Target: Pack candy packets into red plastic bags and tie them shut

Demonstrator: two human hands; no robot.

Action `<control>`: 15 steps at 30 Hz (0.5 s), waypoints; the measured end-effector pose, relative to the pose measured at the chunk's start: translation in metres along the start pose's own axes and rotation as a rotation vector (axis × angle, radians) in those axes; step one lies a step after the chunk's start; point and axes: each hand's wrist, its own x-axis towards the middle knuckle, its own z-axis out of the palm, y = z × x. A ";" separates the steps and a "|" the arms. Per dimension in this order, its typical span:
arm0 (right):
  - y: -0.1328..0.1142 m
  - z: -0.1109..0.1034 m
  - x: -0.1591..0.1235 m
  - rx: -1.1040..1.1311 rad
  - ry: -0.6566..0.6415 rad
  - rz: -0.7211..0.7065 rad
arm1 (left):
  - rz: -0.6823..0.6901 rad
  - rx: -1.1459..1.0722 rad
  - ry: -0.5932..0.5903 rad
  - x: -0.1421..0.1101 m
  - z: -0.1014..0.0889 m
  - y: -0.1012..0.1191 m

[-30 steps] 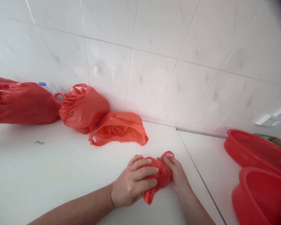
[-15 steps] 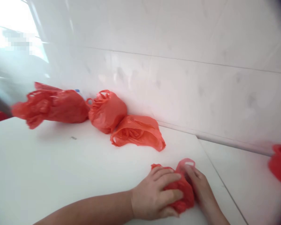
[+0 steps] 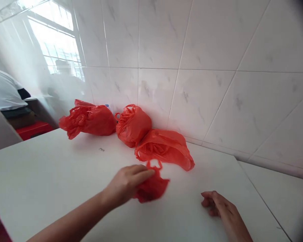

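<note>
Head view: the left hand [image 3: 127,183] is clamped on a small bunched-up red bag [image 3: 153,190], thumb and fingers closed around its upper left part. That bag sits just below the middle of the frame, a bit blurry, with its loop handles poking up past the fingers – can't tell if it's touching the white table [image 3: 53,188] or lifted slightly off it. The right hand [image 3: 221,205] is over at lower right, well apart from the bag, fingers loosely curled and a little apart from each other.

Just above the small bag, near the centre, there's a slack red bag [image 3: 168,144] lying on its side with its mouth gaping toward the camera. It touches a fuller rounded red bag [image 3: 136,126] up and to its left, and further left there's a bulky red bag [image 3: 98,119] lying along the table. A blue cap [image 3: 107,106] peeks out behind that one. Tiled wall [image 3: 204,50] fills the top – and a person in a white top [image 3: 5,89] is at the left edge.
</note>
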 end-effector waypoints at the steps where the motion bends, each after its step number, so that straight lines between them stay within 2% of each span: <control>1: -0.002 0.002 0.000 -0.024 0.012 0.012 | -0.061 0.056 0.074 -0.010 -0.014 -0.012; 3: -0.008 0.007 -0.002 -0.053 0.033 0.027 | -0.275 0.209 0.192 -0.029 -0.040 -0.036; 5: -0.012 0.010 -0.003 -0.072 0.045 0.037 | -0.482 0.384 0.251 -0.041 -0.060 -0.055; 6: -0.013 0.011 -0.003 -0.084 0.043 0.042 | -0.565 0.450 0.234 -0.045 -0.066 -0.062; 8: -0.015 0.012 -0.003 -0.115 0.040 0.048 | -0.648 0.524 0.174 -0.046 -0.070 -0.069; 11: -0.015 0.016 -0.003 -0.192 0.060 0.038 | -0.581 0.442 0.079 -0.035 -0.057 -0.063; 15: -0.018 0.032 -0.004 -0.365 0.154 -0.063 | -0.410 0.107 -0.051 -0.001 -0.019 -0.044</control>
